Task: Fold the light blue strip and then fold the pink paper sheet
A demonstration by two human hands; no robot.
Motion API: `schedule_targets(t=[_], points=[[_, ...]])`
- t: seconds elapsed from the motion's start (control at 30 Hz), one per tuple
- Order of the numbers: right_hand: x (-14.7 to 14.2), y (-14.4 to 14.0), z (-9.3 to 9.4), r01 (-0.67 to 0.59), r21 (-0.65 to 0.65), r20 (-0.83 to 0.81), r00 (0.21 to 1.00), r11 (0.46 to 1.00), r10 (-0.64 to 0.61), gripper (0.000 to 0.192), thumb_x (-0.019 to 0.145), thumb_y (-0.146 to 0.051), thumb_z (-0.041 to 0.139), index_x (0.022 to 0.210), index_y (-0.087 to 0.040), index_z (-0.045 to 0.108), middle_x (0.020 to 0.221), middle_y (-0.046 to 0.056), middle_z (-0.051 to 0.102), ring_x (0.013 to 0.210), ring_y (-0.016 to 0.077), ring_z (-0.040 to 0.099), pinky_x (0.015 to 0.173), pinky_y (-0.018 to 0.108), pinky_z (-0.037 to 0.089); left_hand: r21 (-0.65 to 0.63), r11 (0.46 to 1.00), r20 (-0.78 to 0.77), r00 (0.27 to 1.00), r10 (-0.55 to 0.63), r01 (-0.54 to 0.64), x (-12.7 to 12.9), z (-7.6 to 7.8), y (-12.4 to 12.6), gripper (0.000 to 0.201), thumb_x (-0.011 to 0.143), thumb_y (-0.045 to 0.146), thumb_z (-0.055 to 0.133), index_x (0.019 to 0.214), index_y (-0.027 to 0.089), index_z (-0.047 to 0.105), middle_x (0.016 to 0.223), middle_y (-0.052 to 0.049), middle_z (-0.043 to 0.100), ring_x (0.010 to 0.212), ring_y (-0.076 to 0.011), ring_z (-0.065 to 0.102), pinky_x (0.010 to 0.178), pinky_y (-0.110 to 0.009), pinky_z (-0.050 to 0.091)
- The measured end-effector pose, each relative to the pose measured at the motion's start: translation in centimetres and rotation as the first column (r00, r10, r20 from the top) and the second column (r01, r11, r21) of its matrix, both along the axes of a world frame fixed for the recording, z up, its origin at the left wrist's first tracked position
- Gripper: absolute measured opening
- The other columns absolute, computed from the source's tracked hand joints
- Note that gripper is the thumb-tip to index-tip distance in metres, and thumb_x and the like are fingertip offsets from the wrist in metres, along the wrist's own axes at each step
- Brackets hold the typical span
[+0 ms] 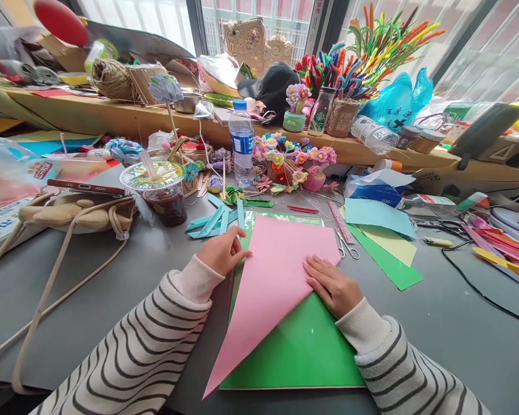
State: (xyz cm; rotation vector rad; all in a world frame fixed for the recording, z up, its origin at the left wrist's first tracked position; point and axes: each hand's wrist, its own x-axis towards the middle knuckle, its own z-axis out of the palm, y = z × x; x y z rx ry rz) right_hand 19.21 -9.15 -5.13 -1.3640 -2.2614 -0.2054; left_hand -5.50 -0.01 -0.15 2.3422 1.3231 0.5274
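Note:
A pink sheet of paper (281, 265) lies on a green pack of paper (303, 357) in clear plastic. The sheet tapers to a point near me, its slanting edge crossing the green; it looks folded. My right hand (334, 285) rests flat on the pink paper at its right side, fingers stretched out. At the left edge is my left hand (222, 252), fingers loosely curled and thumb apart, the thumb tip at the paper's border. Just beyond it lie pale blue paper strips (218, 219). Scissors (348, 248) and a pink ruler (341, 223) sit right of the pack.
A lidded drink cup (168, 202), a bag with a phone (84, 187) on it and a water bottle (242, 144) stand to the left and behind. Coloured paper (380, 222) and a black cable (484, 288) lie right. Handmade flowers (294, 158) line the back.

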Motion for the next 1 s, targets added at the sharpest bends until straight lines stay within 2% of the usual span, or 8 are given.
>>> schedule_targets(t=[0.17,0.23,0.3,0.43,0.53,0.63,0.8,1.0], points=[[0.0,0.0,-0.1,-0.001,-0.002,-0.001,1.000,1.000,0.001,0.031,0.081,-0.021,0.037,0.105,-0.008,0.053,0.108,0.011,0.053,0.105,0.0198,0.045,0.089,0.036,0.039,0.191,0.949,-0.140,0.963,-0.228,0.253,-0.2,4.3,-1.4,0.020,0.074,0.031,0.043,0.085,0.016,0.052,0.082,-0.005,0.059,0.077,-0.0167,0.054,0.069,-0.029,0.042],[0.1,0.0,-0.1,-0.002,-0.007,0.001,1.000,1.000,0.002,0.031,0.081,-0.021,0.037,0.105,-0.009,0.053,0.109,0.011,0.053,0.105,0.0198,0.044,0.089,0.037,0.039,0.153,0.900,-0.208,0.904,-0.374,0.407,0.9,5.8,-2.1,0.022,0.076,0.028,0.041,0.092,0.018,0.053,0.092,-0.006,0.058,0.085,-0.0168,0.053,0.076,-0.030,0.040],[0.1,0.0,0.0,-0.003,-0.014,0.009,1.000,1.000,0.003,0.031,0.081,-0.021,0.037,0.106,-0.010,0.052,0.109,0.010,0.052,0.105,0.0193,0.044,0.088,0.036,0.040,0.127,0.821,-0.280,0.814,-0.509,0.557,2.5,6.1,-2.8,0.024,0.076,0.028,0.043,0.095,0.018,0.053,0.101,-0.006,0.057,0.095,-0.0185,0.050,0.085,-0.033,0.035],[0.1,-0.1,0.1,0.001,-0.006,0.011,1.000,1.000,-0.001,0.031,0.081,-0.022,0.037,0.106,-0.014,0.052,0.110,0.010,0.052,0.105,0.0183,0.044,0.088,0.036,0.041,0.103,0.689,-0.344,0.675,-0.652,0.718,5.1,3.4,-3.7,0.054,0.072,0.048,0.041,0.111,0.010,0.044,0.117,-0.015,0.045,0.108,-0.0276,0.040,0.089,-0.041,0.029],[0.0,-0.1,0.1,0.004,-0.014,-0.012,1.000,1.000,-0.004,0.031,0.081,-0.021,0.037,0.107,-0.014,0.052,0.110,0.009,0.052,0.106,0.0180,0.044,0.088,0.035,0.040,0.097,0.682,-0.347,0.667,-0.659,0.725,5.2,0.4,-4.0,0.061,0.075,0.050,0.029,0.120,0.009,0.033,0.125,-0.017,0.034,0.114,-0.0300,0.030,0.091,-0.045,0.024],[0.0,-0.1,0.1,0.000,-0.035,-0.022,1.000,0.999,-0.001,0.031,0.081,-0.021,0.037,0.108,-0.014,0.051,0.111,0.009,0.052,0.107,0.0182,0.043,0.089,0.035,0.039,0.110,0.685,-0.330,0.677,-0.658,0.720,4.4,-1.6,-4.2,0.063,0.076,0.052,0.025,0.125,0.013,0.025,0.130,-0.013,0.025,0.119,-0.0276,0.022,0.095,-0.044,0.016],[0.0,-0.1,0.0,-0.001,-0.037,-0.030,1.000,0.999,0.000,0.031,0.081,-0.021,0.036,0.107,-0.013,0.051,0.110,0.009,0.052,0.107,0.0182,0.043,0.090,0.036,0.039,0.133,0.684,-0.323,0.684,-0.654,0.718,3.6,-2.5,-4.2,0.063,0.075,0.053,0.025,0.127,0.017,0.019,0.133,-0.010,0.020,0.121,-0.0250,0.015,0.098,-0.041,0.007],[-0.1,-0.2,0.1,0.005,-0.026,-0.022,1.000,1.000,-0.006,0.031,0.082,-0.020,0.036,0.107,-0.013,0.051,0.110,0.009,0.052,0.106,0.0178,0.044,0.089,0.036,0.039,0.159,0.683,-0.337,0.690,-0.641,0.713,4.0,-2.7,-4.1,0.065,0.074,0.055,0.026,0.126,0.016,0.023,0.132,-0.011,0.021,0.121,-0.0253,0.015,0.098,-0.042,0.005]])
